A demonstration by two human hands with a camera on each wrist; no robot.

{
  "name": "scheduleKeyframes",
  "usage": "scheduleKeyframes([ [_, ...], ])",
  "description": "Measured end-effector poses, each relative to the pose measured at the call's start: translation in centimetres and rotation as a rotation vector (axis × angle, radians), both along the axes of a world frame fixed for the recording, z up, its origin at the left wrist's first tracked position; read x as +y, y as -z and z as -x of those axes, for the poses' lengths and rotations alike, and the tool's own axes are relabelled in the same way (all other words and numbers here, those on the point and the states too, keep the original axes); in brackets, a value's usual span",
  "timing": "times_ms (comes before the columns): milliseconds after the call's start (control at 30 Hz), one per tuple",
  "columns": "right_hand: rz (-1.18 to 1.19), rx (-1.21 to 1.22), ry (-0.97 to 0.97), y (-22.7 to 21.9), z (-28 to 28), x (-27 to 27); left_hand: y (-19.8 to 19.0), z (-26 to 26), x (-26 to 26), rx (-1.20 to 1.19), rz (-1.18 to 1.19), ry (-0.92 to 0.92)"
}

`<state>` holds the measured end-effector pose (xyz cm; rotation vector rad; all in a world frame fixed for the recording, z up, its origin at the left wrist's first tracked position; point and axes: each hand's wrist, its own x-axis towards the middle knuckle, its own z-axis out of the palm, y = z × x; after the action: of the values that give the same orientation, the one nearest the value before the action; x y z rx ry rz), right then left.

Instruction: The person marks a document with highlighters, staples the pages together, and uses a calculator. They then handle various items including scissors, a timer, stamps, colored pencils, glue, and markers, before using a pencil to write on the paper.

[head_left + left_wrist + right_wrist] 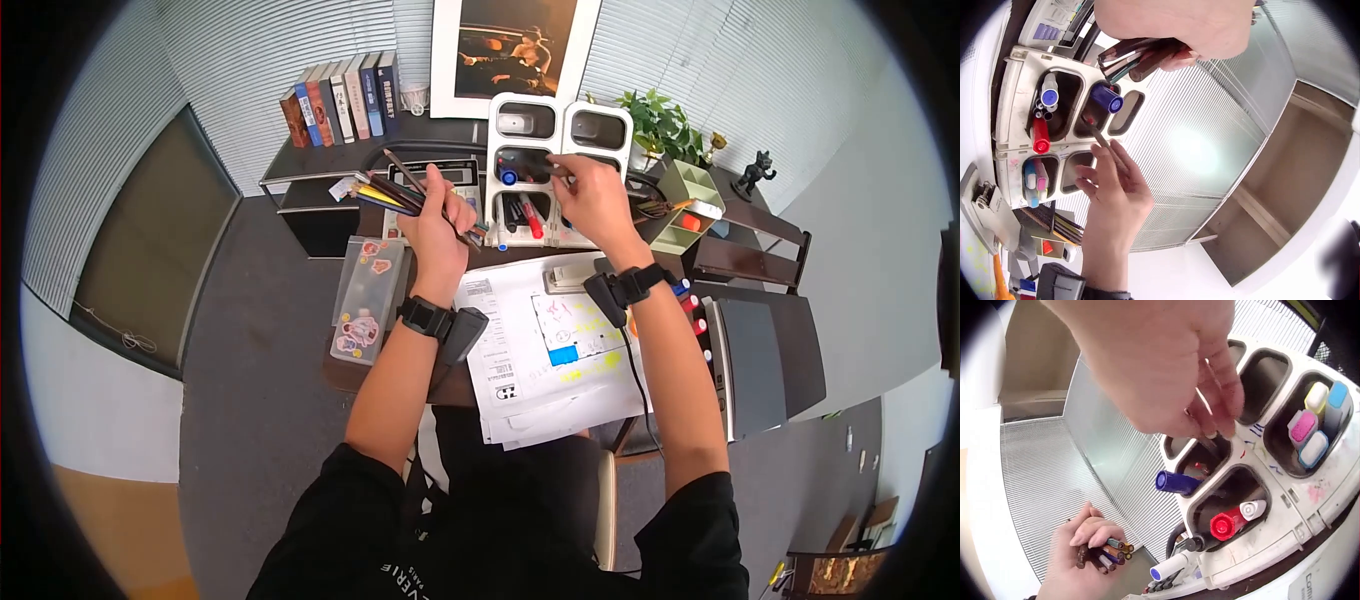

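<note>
My left hand grips a bundle of pencils, raised left of the white pen organizer. Its thumb and fingers wrap round them, and their ends stick out in the right wrist view. Over the organizer, my right hand pinches a slim dark pencil between thumb and fingers. One end of that pencil reaches into the middle compartment. A blue-capped marker leans in the same compartment. The front compartment beside it holds a red marker and several other pens. Highlighters stand in the neighbouring column.
Printed papers cover the desk in front, with a stapler on them. A clear stickered case lies at left, near a calculator. Books, a plant and a green holder stand behind.
</note>
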<state>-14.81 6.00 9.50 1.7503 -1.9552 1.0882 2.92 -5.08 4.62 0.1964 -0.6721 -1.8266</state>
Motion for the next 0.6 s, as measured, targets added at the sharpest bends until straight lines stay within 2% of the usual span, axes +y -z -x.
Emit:
scheduleKeyframes([
  [100,-0.089,0.069,0.067,0.8,0.4,-0.5,0.0,-0.1,0.0,-0.017,-0.012,0.013],
  [367,-0.059,0.051,0.048,0.2,-0.2,-0.7,-0.3,-0.2,0.4,-0.006,0.004,0.033],
  [433,-0.019,-0.075,-0.097,0.3,-0.4,-1.2,-0.3,-0.1,0.4,-0.004,0.0,0.03],
  [533,0.0,-0.191,-0.17,0.0,-1.5,-1.0,-0.3,0.0,0.5,0.004,-0.023,0.04],
  [600,-0.005,-0.167,-0.134,-0.5,-1.7,-0.8,-0.3,-0.1,0.7,0.012,-0.02,0.051],
])
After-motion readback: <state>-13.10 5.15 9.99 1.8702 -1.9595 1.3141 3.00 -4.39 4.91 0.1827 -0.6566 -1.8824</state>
